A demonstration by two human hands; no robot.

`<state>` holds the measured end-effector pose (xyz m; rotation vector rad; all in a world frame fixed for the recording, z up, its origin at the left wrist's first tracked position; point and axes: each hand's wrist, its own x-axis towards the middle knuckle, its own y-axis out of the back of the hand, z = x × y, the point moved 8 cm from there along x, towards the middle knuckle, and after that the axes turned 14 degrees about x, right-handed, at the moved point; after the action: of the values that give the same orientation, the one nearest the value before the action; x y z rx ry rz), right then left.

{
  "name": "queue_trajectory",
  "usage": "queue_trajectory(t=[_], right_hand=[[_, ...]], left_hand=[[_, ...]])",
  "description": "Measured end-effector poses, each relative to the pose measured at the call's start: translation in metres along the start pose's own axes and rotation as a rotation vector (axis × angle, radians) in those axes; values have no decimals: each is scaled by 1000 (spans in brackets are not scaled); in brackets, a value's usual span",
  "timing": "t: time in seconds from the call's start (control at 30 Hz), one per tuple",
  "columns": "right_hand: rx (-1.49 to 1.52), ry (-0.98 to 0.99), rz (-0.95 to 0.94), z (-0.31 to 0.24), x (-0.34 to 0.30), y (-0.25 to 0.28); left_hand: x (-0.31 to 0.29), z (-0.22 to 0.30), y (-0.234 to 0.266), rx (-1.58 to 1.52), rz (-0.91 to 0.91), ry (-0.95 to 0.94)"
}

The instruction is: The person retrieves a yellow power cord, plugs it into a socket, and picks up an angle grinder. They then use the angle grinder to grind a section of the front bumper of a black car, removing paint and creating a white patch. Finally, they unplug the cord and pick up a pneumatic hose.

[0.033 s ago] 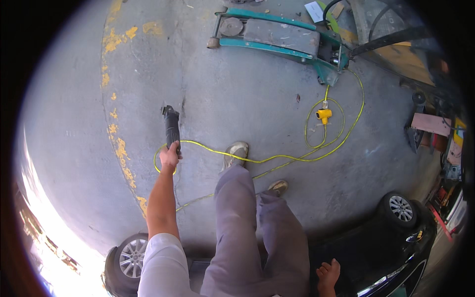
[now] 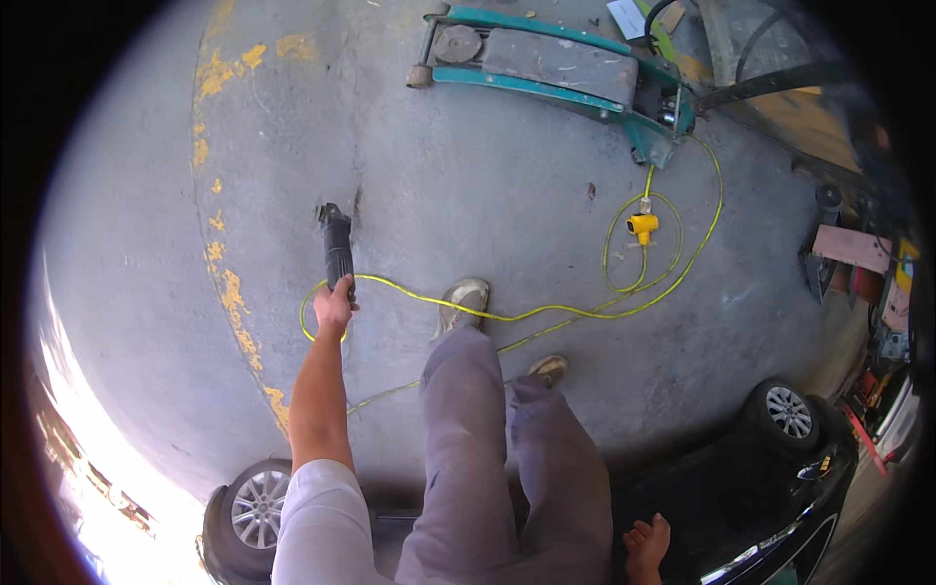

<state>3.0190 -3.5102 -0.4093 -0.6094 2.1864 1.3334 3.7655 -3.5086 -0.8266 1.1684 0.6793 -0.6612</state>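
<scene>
Count in view: one black power tool [image 2: 336,249], one yellow hose [image 2: 546,312], one yellow fitting [image 2: 642,226], one teal floor jack [image 2: 556,73], one dark car [image 2: 741,497] with two visible wheels, two shoes, two hands.

Left hand [image 2: 333,307]: extended at arm's length, fingers wrapped tight around the lower end of the black power tool. Tool located above the concrete floor [image 2: 468,185], left of centre, just right of a worn yellow painted line [image 2: 229,288]. Long axis near vertical in the picture, head end pointing away from the body, tilted slightly left.

Right hand [image 2: 646,546]: low at the lower edge, beside the dark car, fingers loosely spread, holding nothing visible.

Yellow hose: runs from the left hand rightward across the floor, passes just ahead of the left shoe [image 2: 463,300], then loops into several coils around the yellow fitting and continues toward the teal floor jack. Hose lies directly across the walking path, by both shoes.

Teal floor jack: at the upper edge, well apart from the tool. Front wheel [image 2: 255,505] and rear wheel [image 2: 788,411] of the car at lower left and lower right. Clutter of stands and boxes at the right rim, too blurred to identify.
</scene>
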Motion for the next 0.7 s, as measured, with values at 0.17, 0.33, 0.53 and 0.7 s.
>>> queue_trajectory(t=[0.17, 0.33, 0.53, 0.7], right_hand=[[-87, 75, -16, 18, 28, -34], [-202, 301, -41, 1, 7, -67], [-383, 545, -186, -17, -44, -85], [-354, 593, -351, -41, -97, -82]], left_hand=[[37, -44, -84, 260, 123, -33], [45, -78, -139, 503, 200, 23], [42, -78, -142, 591, 73, -2], [-63, -30, -93, 559, -22, -363]])
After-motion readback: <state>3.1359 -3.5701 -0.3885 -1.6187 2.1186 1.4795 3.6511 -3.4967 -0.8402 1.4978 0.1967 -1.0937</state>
